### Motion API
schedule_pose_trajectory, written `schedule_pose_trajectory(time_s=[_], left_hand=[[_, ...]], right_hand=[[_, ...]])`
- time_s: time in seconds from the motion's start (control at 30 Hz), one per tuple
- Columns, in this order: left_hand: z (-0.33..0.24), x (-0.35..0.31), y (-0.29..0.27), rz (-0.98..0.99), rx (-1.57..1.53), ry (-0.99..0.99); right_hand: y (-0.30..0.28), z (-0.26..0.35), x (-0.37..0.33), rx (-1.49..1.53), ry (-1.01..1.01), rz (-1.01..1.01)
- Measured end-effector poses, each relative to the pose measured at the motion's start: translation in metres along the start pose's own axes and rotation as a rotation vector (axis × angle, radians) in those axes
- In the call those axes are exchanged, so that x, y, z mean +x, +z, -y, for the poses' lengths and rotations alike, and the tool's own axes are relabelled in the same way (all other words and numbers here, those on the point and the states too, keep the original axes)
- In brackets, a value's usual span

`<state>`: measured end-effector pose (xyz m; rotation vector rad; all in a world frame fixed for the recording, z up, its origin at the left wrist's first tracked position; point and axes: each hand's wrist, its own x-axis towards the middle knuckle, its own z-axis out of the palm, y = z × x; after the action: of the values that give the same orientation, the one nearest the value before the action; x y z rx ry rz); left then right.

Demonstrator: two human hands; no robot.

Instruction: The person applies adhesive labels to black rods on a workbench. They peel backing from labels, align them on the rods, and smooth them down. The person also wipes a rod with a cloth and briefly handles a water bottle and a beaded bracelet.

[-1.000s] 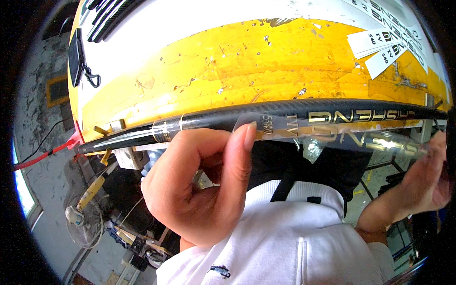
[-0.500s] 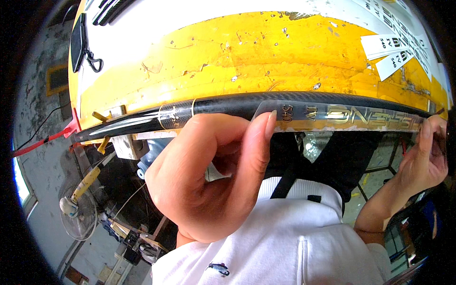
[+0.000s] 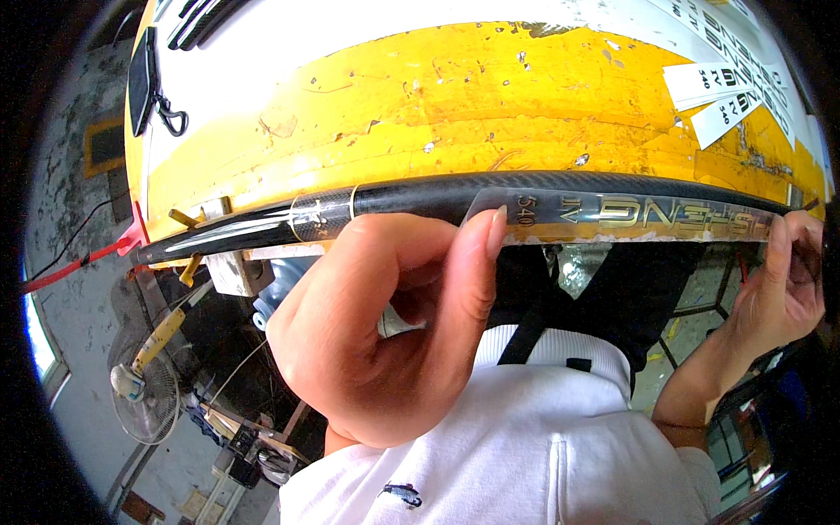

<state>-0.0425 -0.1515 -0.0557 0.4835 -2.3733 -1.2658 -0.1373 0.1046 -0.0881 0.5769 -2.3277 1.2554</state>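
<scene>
A black carbon rod (image 3: 411,194), likely a fishing rod blank, lies along the table's near edge, with gold rings and a small gold pattern toward its left part. Along its near side is a clear decal strip (image 3: 573,219) with gold lettering, stretched between my hands. My left hand (image 3: 385,324) pinches the strip's left end between thumb and forefinger, close to the rod. At the far right my right hand (image 3: 783,284) has the strip's other end between thumb and fingers, with some fingers hidden. Whether the film touches the rod all along I cannot tell.
On the yellow, scuffed tabletop (image 3: 394,96), white printed strips (image 3: 717,87) fan out at the far right. A black phone-like object (image 3: 143,83) with a loop lies at the left. Dark rods (image 3: 206,22) sit at the back. A red clamp (image 3: 131,232) and a fan (image 3: 144,394) are left.
Both hands keep their pinch on the strip almost in place. The film has shifted very slightly, and its lettering shows a little differently.
</scene>
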Motion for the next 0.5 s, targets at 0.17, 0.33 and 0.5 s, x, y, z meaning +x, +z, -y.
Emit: schedule_pose_trajectory(time_s=[0.17, 0.33, 0.5], left_hand=[[-0.003, 0.005, -0.006, 0.069, -0.015, 0.113], [0.013, -0.018, -0.025, 0.240, -0.089, 0.259], [0.019, -0.021, -0.031, 0.331, 0.002, 0.398]], right_hand=[[-0.010, -0.009, 0.008, 0.215, -0.046, 0.034], [-0.025, 0.028, 0.009, 0.692, -0.026, 0.060], [-0.083, 0.018, -0.004, 1.231, 0.011, 0.420]])
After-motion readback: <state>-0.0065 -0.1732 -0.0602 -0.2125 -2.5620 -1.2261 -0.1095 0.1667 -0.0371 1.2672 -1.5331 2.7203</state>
